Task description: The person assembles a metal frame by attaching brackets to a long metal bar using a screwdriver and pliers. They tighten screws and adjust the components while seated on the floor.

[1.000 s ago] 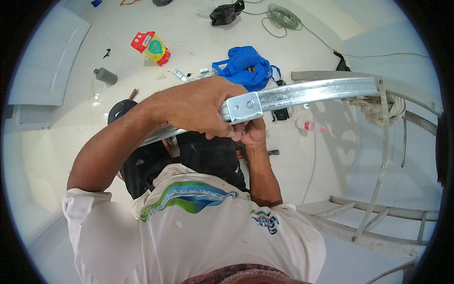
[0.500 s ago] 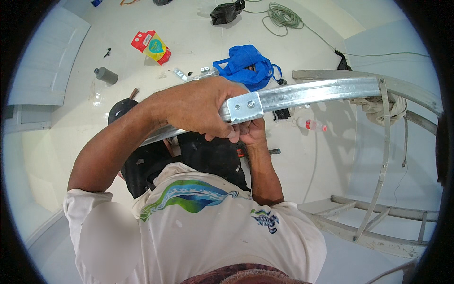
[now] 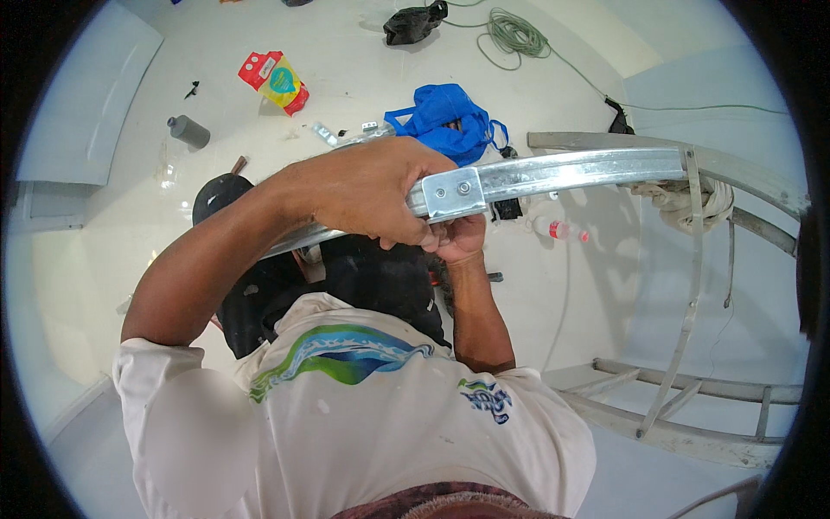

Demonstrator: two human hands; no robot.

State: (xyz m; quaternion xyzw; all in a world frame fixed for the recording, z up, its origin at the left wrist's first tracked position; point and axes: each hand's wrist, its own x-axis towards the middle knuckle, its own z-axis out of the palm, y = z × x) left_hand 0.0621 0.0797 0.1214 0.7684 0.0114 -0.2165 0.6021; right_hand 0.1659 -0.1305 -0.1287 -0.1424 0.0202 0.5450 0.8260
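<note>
A long galvanised metal channel (image 3: 571, 170) runs from lower left to the right, at chest height above the floor. A small joining plate (image 3: 451, 193) with two screws sits on its side. My left hand (image 3: 367, 186) is wrapped over the channel just left of that plate. My right hand (image 3: 456, 238) is under the plate, fingers closed against the channel's underside; what its fingertips pinch is hidden.
A metal frame ladder (image 3: 692, 285) stands at the right with rope (image 3: 679, 197) bundled on it. Far below on the white floor lie a blue bag (image 3: 445, 117), a red and yellow packet (image 3: 277, 80), a grey cylinder (image 3: 188, 131), a plastic bottle (image 3: 558, 229), coiled green cable (image 3: 514, 35).
</note>
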